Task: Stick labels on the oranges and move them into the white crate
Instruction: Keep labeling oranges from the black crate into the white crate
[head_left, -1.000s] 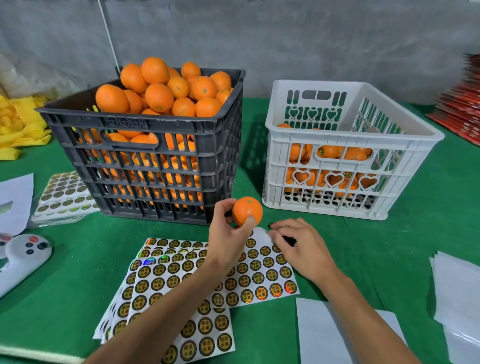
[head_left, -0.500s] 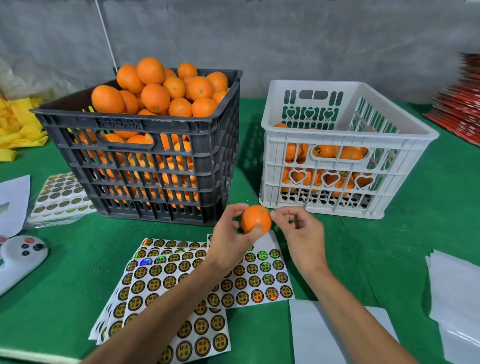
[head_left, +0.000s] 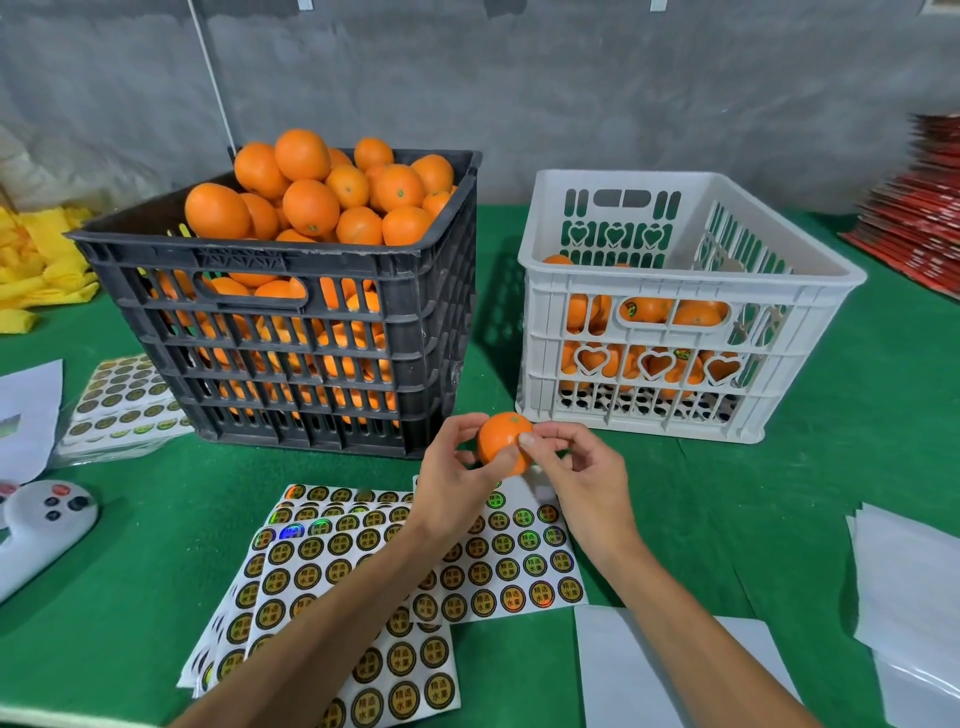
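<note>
We see a green felt-covered surface (head_left: 831, 467). At ten o'clock on it stands a black slatted plastic crate (head_left: 291, 338), at two o'clock a white plastic crate (head_left: 670, 312). Round gold label sheets (head_left: 467, 571) lie at six, a wrapped sticker pack (head_left: 119, 405) and white handset (head_left: 41, 525) at nine, blank white sheets (head_left: 909, 597) at four.

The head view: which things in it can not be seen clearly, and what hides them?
- Label on the held orange: the right hand thumb covers the spot, so whether it sticks cannot be told.
- Oranges low in the white crate: seen only through wall slots.
- Sticker sheets: partly under both forearms.
- White controller: cut off by the left edge.
- Left hand: palm side faces away.
</note>
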